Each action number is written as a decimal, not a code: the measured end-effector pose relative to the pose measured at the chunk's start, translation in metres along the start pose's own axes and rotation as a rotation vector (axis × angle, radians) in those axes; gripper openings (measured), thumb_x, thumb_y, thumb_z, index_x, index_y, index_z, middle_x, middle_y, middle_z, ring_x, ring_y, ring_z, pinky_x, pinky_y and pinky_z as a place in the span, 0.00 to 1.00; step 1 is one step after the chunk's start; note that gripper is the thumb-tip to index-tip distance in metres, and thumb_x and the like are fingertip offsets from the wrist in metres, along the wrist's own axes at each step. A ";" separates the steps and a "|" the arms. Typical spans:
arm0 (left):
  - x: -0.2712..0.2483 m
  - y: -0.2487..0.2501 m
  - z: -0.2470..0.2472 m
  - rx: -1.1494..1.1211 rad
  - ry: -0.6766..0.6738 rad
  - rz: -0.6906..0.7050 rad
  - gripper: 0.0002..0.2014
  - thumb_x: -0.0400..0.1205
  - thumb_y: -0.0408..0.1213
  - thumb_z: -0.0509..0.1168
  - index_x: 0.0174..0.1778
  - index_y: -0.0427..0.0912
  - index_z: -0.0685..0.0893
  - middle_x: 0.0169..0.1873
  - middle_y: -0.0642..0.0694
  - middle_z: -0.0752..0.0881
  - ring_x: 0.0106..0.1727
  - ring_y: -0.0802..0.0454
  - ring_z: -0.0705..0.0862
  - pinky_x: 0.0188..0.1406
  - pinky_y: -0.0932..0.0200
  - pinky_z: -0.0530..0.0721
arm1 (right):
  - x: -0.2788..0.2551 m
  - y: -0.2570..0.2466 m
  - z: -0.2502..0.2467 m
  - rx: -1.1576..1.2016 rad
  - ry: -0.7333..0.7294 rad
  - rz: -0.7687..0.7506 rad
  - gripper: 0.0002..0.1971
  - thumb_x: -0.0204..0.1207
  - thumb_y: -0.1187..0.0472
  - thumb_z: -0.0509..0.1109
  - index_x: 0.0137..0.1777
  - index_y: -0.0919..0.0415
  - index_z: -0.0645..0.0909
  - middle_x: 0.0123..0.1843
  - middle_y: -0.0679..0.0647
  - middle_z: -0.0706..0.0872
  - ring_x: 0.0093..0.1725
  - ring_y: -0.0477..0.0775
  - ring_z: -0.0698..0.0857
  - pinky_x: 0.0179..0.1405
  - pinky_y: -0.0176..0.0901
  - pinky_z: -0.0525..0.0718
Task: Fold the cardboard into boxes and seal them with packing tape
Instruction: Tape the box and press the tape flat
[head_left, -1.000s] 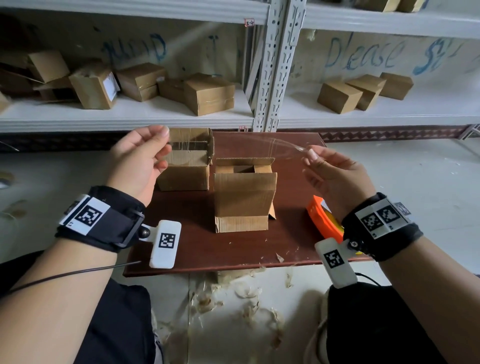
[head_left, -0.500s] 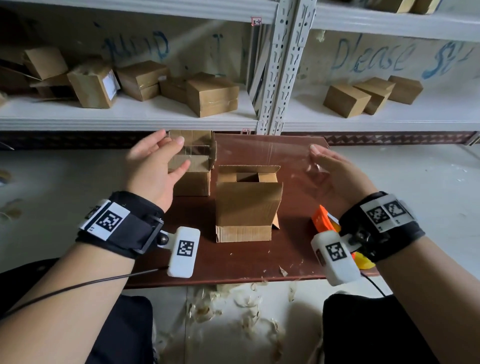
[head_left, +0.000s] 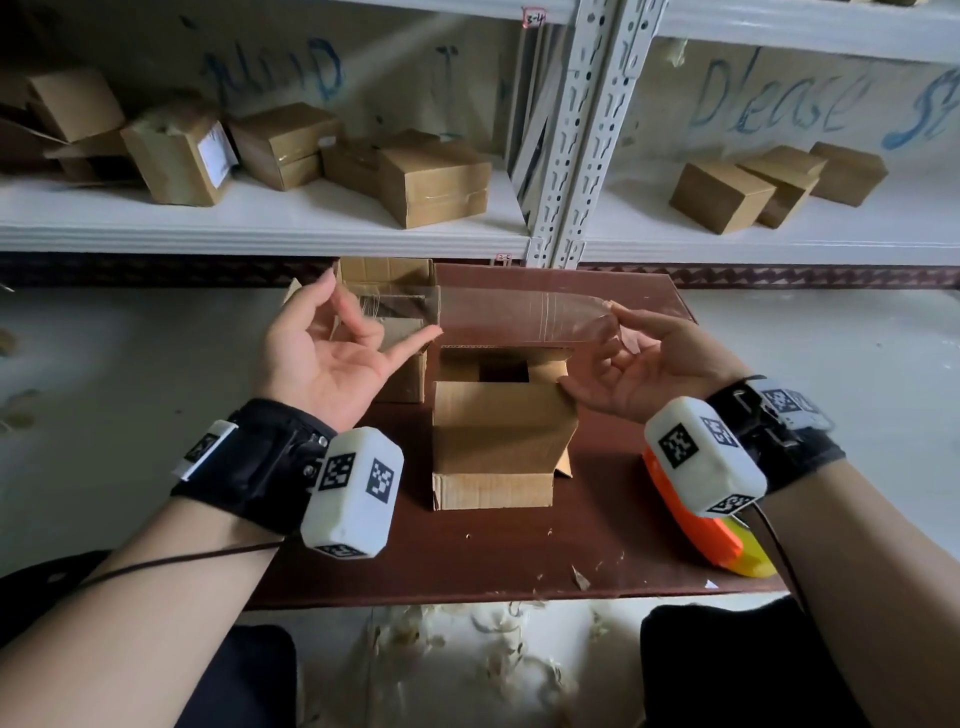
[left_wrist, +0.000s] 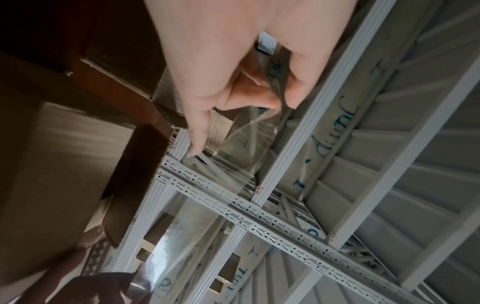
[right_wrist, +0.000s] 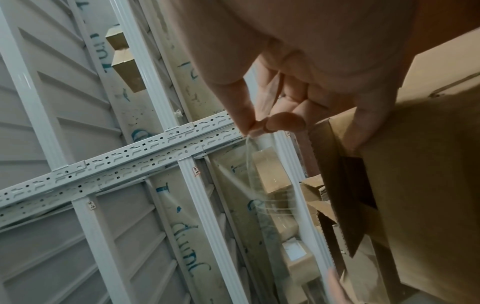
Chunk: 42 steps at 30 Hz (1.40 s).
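A strip of clear packing tape stretches between my two hands above the brown board. My left hand is palm up and pinches the tape's left end; the left wrist view shows the tape between the fingers. My right hand pinches the right end, bunched at the fingertips. Below the tape stands a cardboard box with its top flaps partly open. A second open box sits behind my left hand.
An orange and yellow tape dispenser lies on the board under my right wrist. Metal shelving behind holds several finished cardboard boxes. Tape scraps litter the floor in front of the board.
Both hands have turned palm up and come closer together over the front box. The tape strip now hangs flat between them, just above the open flaps.
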<state>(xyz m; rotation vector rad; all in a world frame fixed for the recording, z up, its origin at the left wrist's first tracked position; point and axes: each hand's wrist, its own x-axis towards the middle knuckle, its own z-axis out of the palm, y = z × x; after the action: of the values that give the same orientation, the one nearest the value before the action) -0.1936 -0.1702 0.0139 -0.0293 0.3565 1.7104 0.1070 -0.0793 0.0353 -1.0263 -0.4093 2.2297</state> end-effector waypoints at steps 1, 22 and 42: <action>0.002 -0.001 0.000 -0.027 -0.018 0.000 0.23 0.73 0.29 0.79 0.61 0.45 0.82 0.39 0.53 0.85 0.33 0.60 0.81 0.54 0.09 0.78 | 0.003 0.000 -0.001 -0.009 0.004 -0.005 0.17 0.79 0.59 0.77 0.66 0.60 0.84 0.43 0.43 0.85 0.40 0.43 0.84 0.68 0.68 0.83; 0.007 -0.056 -0.035 0.092 0.152 -0.036 0.10 0.76 0.38 0.79 0.45 0.48 0.83 0.39 0.57 0.84 0.34 0.63 0.82 0.50 0.12 0.81 | 0.001 0.017 -0.004 -0.038 0.076 -0.074 0.05 0.80 0.59 0.71 0.48 0.59 0.87 0.38 0.49 0.87 0.44 0.51 0.87 0.77 0.82 0.70; 0.007 -0.066 -0.044 0.058 0.238 -0.031 0.07 0.79 0.38 0.75 0.42 0.46 0.82 0.35 0.55 0.84 0.32 0.61 0.80 0.55 0.10 0.79 | -0.042 0.029 -0.007 -0.339 0.230 -0.050 0.08 0.84 0.62 0.68 0.43 0.54 0.84 0.33 0.44 0.88 0.43 0.49 0.94 0.73 0.72 0.78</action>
<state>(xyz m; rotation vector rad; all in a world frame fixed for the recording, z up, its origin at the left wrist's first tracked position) -0.1388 -0.1660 -0.0441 -0.1962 0.5796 1.6681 0.1208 -0.1286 0.0391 -1.4144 -0.7167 2.0093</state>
